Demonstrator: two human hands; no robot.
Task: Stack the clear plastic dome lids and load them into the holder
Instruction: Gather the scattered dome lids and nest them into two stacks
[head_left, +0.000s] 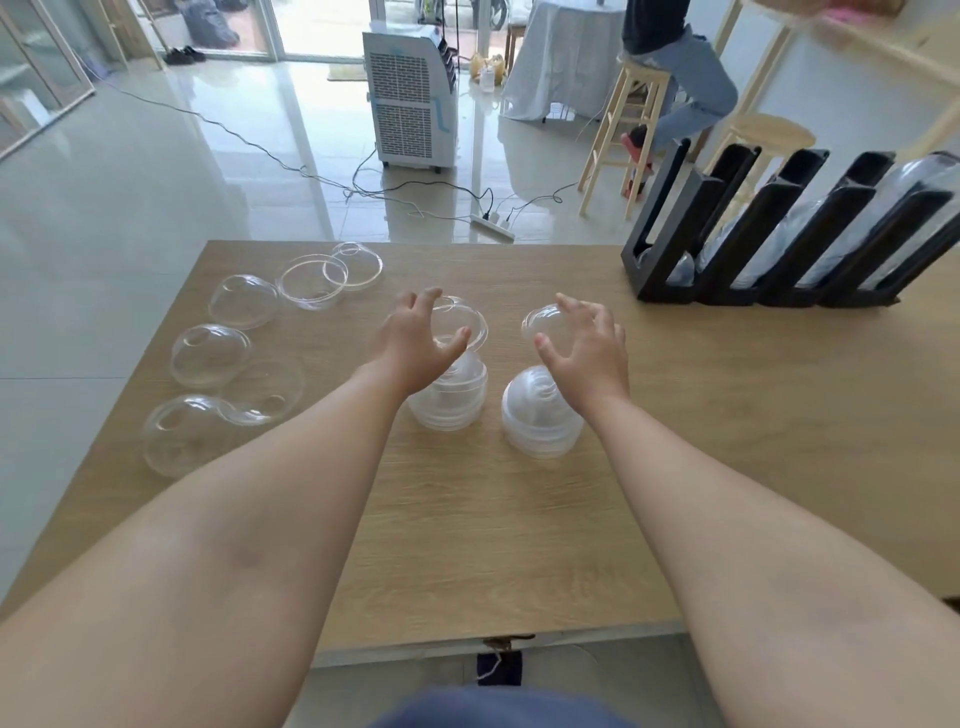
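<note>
Two short stacks of clear dome lids stand mid-table, the left stack and the right stack. My left hand holds a single dome lid between thumb and fingers just above the left stack. Over the right stack, my right hand grips another dome lid. Several loose lids lie at the table's left, among them one at the back and one near the edge. The black slotted holder stands at the back right, with stacked lids in its slots.
The wooden table ends close to my body and at the left beside the loose lids. Beyond it on the floor are a white air cooler, cables and a power strip. A person sits on a wooden stool behind the holder.
</note>
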